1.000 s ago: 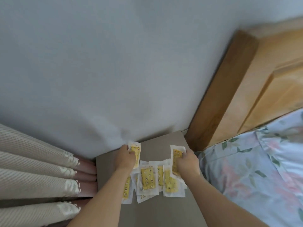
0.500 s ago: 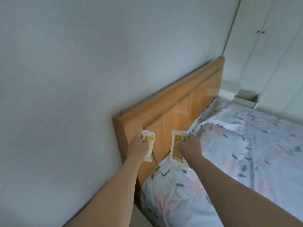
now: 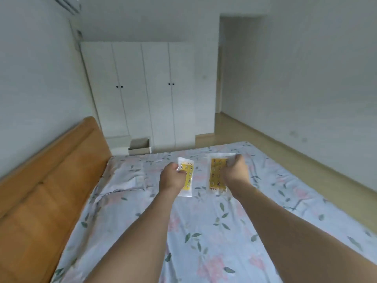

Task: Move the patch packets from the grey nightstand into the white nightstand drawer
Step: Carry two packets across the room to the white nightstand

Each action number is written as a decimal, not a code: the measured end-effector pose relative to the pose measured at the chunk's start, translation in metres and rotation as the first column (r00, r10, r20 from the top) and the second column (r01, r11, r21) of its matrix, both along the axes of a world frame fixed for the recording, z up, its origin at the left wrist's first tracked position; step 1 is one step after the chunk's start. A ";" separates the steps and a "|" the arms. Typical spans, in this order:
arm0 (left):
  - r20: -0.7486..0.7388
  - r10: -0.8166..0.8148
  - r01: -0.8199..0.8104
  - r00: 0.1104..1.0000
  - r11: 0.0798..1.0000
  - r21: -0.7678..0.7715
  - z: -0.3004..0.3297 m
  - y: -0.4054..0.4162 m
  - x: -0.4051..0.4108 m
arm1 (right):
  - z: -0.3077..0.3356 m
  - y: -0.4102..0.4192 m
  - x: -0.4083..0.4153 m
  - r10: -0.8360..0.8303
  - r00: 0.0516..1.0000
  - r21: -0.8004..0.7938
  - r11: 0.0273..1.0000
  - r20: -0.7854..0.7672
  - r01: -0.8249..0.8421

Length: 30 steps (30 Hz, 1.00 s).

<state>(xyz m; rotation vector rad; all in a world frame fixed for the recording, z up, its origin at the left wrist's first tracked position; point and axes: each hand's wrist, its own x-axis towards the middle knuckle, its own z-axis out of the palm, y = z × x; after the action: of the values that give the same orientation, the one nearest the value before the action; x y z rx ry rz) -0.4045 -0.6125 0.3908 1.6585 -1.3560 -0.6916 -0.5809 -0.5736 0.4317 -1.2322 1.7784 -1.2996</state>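
Both arms are stretched out over the bed [image 3: 204, 231] with its floral sheet, each hand carrying a patch packet. The left hand [image 3: 172, 177] has its grip clenched on the upper edge of the left packet [image 3: 187, 180] — white with a yellow printed panel — which hangs down beside the wrist. The right hand [image 3: 235, 171] is pinching the top right corner of the right packet [image 3: 217, 174], same yellow design, hanging pretty flat. The two packets are near each other but apart, both up in the air above the sheet. Far side of the bed, by the wooden headboard [image 3: 51, 180], there's the white nightstand [image 3: 119, 144] with its drawer [image 3: 139, 148] pulled open, in front of the white wardrobe [image 3: 142, 88].
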 end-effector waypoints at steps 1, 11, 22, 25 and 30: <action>-0.017 -0.063 0.062 0.998 0.998 -0.010 0.005 -0.004 -0.050 | 0.005 0.007 -0.046 -0.065 0.998 -0.011 0.998 0.005 0.065; -0.069 -0.633 0.628 0.771 0.774 -0.086 0.059 0.029 -0.484 | 0.033 0.139 -0.427 -0.623 0.782 -0.081 0.779 -0.001 0.621; -0.139 -0.891 0.876 0.432 0.451 -0.171 0.054 0.066 -0.799 | 0.015 0.202 -0.694 -0.849 0.505 -0.120 0.491 0.155 0.863; -0.198 -0.901 0.887 0.385 0.421 -0.191 0.049 0.048 -0.873 | 0.019 0.182 -0.770 -0.862 0.467 -0.145 0.446 0.198 0.883; -0.173 -0.905 0.886 0.388 0.418 -0.199 0.061 0.004 -0.992 | 0.043 0.138 -0.889 -0.876 0.435 -0.169 0.406 0.207 0.898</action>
<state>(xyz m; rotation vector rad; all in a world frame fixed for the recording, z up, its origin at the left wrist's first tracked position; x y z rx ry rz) -1.3965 -0.6086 0.4521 0.5550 -2.0285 -1.3972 -1.4697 -0.4351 0.4752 -0.1667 2.3559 -2.1792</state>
